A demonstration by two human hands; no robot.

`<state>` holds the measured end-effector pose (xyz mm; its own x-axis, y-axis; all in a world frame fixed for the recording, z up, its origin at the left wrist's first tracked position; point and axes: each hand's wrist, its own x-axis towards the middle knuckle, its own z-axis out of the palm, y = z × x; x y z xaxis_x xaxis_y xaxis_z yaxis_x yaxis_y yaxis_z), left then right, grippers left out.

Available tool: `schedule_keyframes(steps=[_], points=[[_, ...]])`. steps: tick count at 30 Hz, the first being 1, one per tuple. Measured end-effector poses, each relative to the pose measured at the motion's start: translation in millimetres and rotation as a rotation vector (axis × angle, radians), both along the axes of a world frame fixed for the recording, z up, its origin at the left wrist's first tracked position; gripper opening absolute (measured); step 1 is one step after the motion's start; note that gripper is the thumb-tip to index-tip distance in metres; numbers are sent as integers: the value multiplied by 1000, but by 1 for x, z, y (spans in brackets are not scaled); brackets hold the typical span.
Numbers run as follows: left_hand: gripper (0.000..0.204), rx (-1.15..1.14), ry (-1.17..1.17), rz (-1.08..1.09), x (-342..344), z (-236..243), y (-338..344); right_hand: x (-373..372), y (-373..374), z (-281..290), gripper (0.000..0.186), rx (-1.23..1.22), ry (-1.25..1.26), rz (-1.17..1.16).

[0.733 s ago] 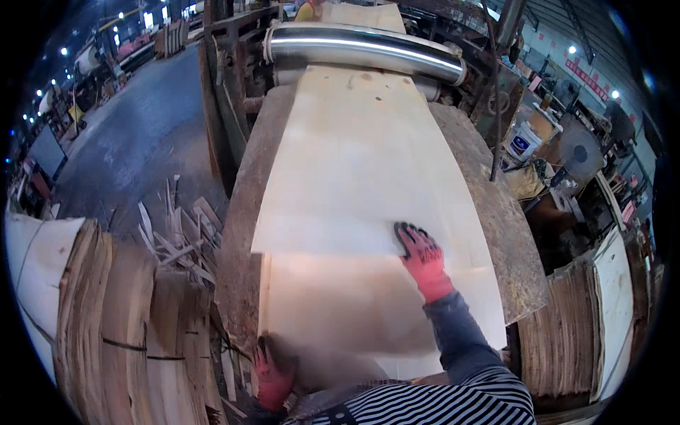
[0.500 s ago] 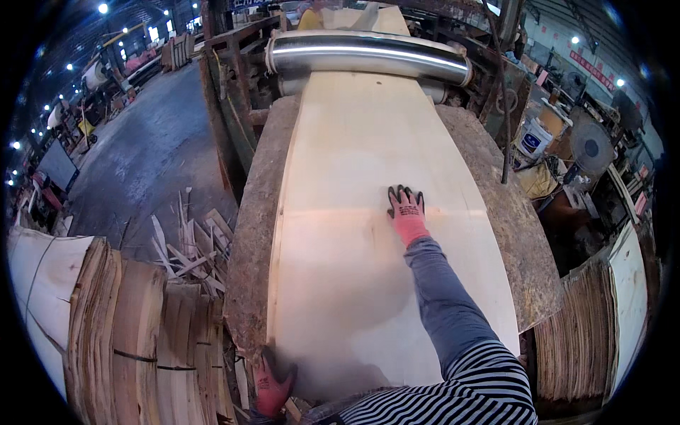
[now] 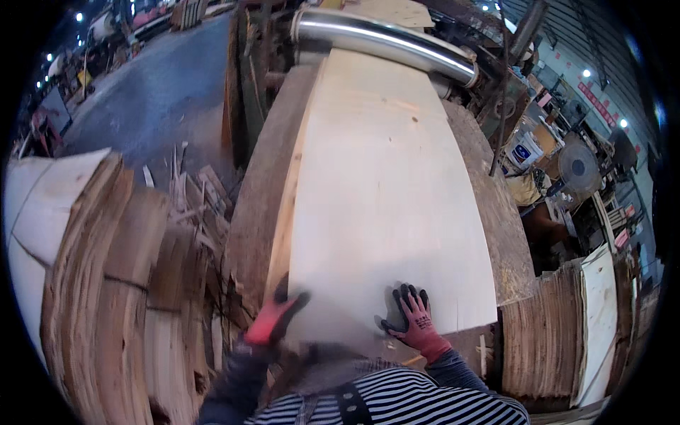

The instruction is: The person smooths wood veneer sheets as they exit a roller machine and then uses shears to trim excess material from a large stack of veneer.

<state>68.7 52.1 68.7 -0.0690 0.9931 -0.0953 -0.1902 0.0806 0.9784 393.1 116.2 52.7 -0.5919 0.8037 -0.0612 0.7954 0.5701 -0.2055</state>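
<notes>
A long pale wood veneer sheet (image 3: 386, 205) lies on the brown worktable, its far end at the shiny metal roller (image 3: 386, 44). Along its left side shows a strip of yellower veneer (image 3: 285, 212) beneath. My right hand (image 3: 416, 320), in a red glove with black fingertips, rests flat on the near end of the sheet, fingers spread. At the sheet's near left corner is my left hand (image 3: 273, 316), gloved alike and blurred, thumb and fingers apart. Whether any of its fingers reach under the edge is hidden.
Tied veneer stacks (image 3: 85, 262) stand at left, and another stack (image 3: 542, 333) at right. Scrap wood (image 3: 198, 188) is heaped beside the worktable (image 3: 265, 170). A white bucket (image 3: 523, 151) and a fan (image 3: 579, 167) are at the far right.
My right hand has come back from mid-sheet to its near end. My left hand has moved up onto the near left corner. The top sheet now lies shifted right, baring the strip beneath.
</notes>
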Motion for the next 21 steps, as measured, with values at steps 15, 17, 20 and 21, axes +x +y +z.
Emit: schedule_keyframes(steps=[15, 17, 20, 21], points=[[37, 51, -804, 71, -14, 6, -67, -1, -87, 88, 67, 131, 164, -161], [39, 53, -21, 169, -42, -73, -67, -29, -51, 99, 65, 156, 169, -98], [54, 81, 1154, 215, -25, -63, -37, -43, 12, 86, 62, 260, 233, -142], [58, 59, 1301, 342, -6, -50, -26, -43, 38, 77, 62, 299, 254, -150]])
